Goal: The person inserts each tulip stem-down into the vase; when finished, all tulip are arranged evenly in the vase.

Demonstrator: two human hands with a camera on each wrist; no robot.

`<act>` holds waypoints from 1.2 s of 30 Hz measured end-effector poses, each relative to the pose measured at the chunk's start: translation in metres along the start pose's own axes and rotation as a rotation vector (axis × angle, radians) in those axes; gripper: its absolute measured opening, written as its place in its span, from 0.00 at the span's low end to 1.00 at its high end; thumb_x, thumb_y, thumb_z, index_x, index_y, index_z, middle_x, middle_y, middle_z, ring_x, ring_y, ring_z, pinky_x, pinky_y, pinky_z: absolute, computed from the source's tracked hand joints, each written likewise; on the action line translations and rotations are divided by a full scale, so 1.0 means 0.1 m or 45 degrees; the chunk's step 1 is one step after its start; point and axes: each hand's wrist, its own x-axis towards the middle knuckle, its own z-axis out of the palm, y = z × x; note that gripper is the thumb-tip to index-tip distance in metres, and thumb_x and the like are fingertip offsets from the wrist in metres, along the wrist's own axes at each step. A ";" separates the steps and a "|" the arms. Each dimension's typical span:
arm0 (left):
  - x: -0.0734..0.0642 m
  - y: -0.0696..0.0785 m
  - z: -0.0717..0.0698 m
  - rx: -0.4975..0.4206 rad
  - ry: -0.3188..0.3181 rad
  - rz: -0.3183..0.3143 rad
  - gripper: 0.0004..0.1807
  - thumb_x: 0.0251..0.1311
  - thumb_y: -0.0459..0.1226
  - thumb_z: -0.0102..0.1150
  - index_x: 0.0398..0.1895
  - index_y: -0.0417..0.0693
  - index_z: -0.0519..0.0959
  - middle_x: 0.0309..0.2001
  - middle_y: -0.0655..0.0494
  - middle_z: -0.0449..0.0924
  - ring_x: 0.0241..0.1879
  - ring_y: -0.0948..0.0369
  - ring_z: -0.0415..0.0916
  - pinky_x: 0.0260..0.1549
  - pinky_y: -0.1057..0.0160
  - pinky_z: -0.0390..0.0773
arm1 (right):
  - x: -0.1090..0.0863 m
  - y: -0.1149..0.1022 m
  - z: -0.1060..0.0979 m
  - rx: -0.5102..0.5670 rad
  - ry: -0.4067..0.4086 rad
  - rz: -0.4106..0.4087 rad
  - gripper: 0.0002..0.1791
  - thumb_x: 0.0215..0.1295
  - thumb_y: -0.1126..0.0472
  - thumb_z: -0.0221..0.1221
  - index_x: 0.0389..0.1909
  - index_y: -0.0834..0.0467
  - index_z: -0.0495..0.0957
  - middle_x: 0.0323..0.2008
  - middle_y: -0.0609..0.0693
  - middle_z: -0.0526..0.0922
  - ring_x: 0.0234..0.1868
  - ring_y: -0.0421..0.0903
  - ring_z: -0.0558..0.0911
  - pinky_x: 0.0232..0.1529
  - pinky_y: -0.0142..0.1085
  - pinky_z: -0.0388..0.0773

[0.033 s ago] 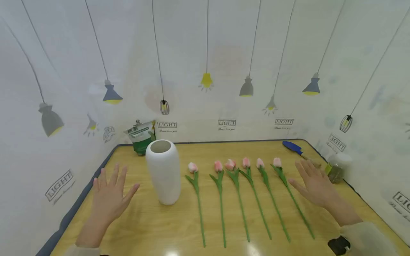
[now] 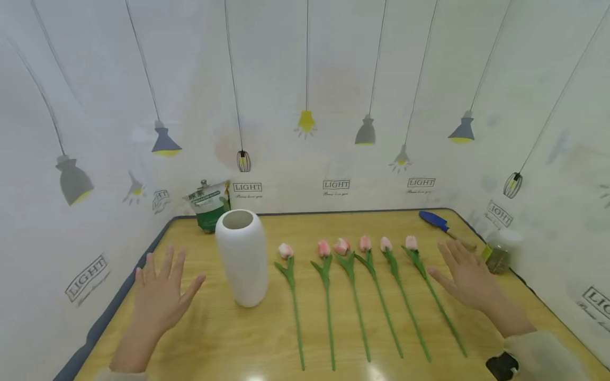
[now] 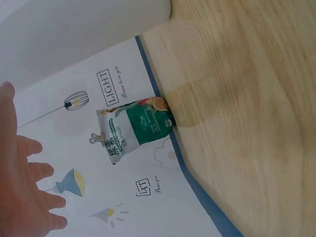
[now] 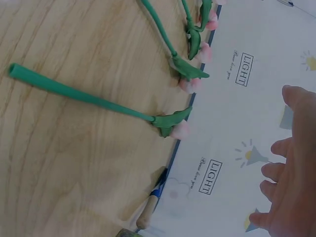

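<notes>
My left hand (image 2: 159,299) hovers over the table's left side, fingers spread, holding nothing. Just to its right stands a tall white vase (image 2: 242,259), upright, with a round opening at the top. Several pink tulips with green stems lie apart in a row across the middle, among them a whitish one (image 2: 286,251) nearest the vase and a pale pink one (image 2: 411,243) at the right end. Beyond that last tulip, my right hand (image 2: 469,275) is held with fingers extended and nothing in it. The right wrist view shows the end tulip's green stem (image 4: 84,96) on the wood.
At the back left, a green and white bag (image 2: 209,206) closed with a metal clip (image 3: 96,139) stands by the wall. A blue trowel (image 2: 434,219) with a wooden handle lies back right, beside a lidded clear jar (image 2: 500,251). Lamp-patterned walls border the wooden table (image 2: 209,338).
</notes>
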 end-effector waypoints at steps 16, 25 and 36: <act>0.00 0.13 0.12 -0.039 0.000 0.017 0.44 0.57 0.61 0.40 0.67 0.39 0.49 0.64 0.29 0.47 0.63 0.31 0.36 0.56 0.31 0.38 | -0.10 0.09 -0.06 0.001 0.097 0.063 0.41 0.63 0.40 0.42 0.67 0.63 0.47 0.65 0.71 0.45 0.67 0.66 0.39 0.57 0.66 0.43; -0.10 0.19 0.18 -0.130 0.003 0.022 0.46 0.55 0.60 0.44 0.68 0.41 0.43 0.65 0.29 0.46 0.64 0.32 0.31 0.57 0.32 0.37 | -0.15 0.11 0.03 0.035 0.114 0.093 0.38 0.64 0.41 0.42 0.66 0.62 0.49 0.62 0.75 0.49 0.63 0.73 0.45 0.53 0.68 0.48; -0.01 0.52 0.35 -0.589 0.231 0.054 0.44 0.55 0.45 0.55 0.69 0.51 0.41 0.69 0.40 0.41 0.68 0.42 0.35 0.60 0.36 0.42 | 0.18 -0.48 0.23 0.408 0.341 0.078 0.30 0.64 0.55 0.47 0.59 0.73 0.57 0.56 0.74 0.63 0.56 0.70 0.61 0.55 0.61 0.57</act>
